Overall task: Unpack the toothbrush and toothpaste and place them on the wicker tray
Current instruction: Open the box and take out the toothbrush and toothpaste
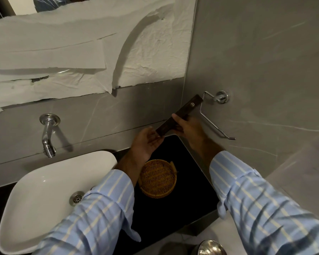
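Note:
A long dark brown packet (184,112) is held tilted above the black counter, its far end pointing up towards the wall. My right hand (189,127) grips it around the middle. My left hand (146,142) is palm up with fingers apart just under the packet's lower end, touching or nearly touching it. No toothbrush or toothpaste shows outside the packet. The round wicker tray (157,178) lies on the counter below both hands, with nothing in it; my left forearm covers its left edge.
A white basin (44,186) stands at the left under a chrome wall tap (48,133). A chrome wire holder (215,115) juts from the right wall close to the packet. The black counter (182,208) ends at the right wall. A steel bin lid (211,248) sits below.

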Motion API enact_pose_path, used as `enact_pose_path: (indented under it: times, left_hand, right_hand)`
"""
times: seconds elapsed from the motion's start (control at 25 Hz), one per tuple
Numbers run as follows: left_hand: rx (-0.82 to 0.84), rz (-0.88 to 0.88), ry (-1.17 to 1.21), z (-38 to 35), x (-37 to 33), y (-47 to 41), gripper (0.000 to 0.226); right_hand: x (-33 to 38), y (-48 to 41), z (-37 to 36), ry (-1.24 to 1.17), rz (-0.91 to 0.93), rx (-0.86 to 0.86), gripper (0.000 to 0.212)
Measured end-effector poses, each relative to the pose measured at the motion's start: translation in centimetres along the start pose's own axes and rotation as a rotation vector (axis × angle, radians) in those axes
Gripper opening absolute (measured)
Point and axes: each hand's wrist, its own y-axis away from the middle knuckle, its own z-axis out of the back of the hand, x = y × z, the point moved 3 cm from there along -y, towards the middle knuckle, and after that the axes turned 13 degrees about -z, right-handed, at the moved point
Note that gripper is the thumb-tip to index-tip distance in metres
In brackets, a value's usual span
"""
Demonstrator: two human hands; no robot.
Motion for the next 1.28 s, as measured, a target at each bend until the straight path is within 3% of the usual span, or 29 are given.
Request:
enact_pose_path:
  times: [0.16, 0.32, 0.44, 0.56, 0.64, 0.72, 0.88, 1.12, 1.28]
  left_hand:
    - [-0.021, 0.052, 0.154, -1.3, 1.2, 0.3, 0.019]
    - [0.028, 0.038, 0.188, -1.8, 1.4, 0.3, 0.022]
    - [0.092, -0.009, 0.183, -1.6, 1.3, 0.4, 0.016]
    - [0.107, -0.013, 0.233, -1.2, 1.2, 0.6, 0.016]
    - [0.112, 0.001, 0.276, -1.0, 1.1, 0.7, 0.019]
    - [0.129, 0.000, 0.288, -1.0, 1.1, 0.9, 0.016]
    - [0.208, -0.058, 0.245, -1.1, 0.9, 0.8, 0.009]
    - [0.186, -0.074, 0.216, -0.1, 1.2, 0.5, 0.012]
    - [0.189, -0.011, 0.245, -0.5, 1.4, 0.8, 0.018]
  right_hand:
    - [2.3, 0.1, -1.0, 0.232, 0.103, -0.042, 0.026]
    - [3.2, 0.1, -1.0, 0.250, 0.100, -0.095, 0.041]
    - [3.9, 0.5, -0.5, 0.163, 0.159, -0.094, 0.039]
    - [4.1, 1.0, -1.0, 0.222, 0.154, 0.068, 0.042]
    - [4.1, 1.0, -1.3, 0.159, 0.146, 0.103, 0.033]
    - [4.3, 0.8, -1.0, 0.072, 0.182, 0.050, 0.022]
    - [4.4, 0.3, 0.1, 0.078, 0.236, -0.078, 0.031]
    - [5.1, -0.1, 1.1, 0.021, 0.217, -0.105, 0.048]
    - [5.1, 0.2, 0.6, 0.126, 0.214, -0.069, 0.041]
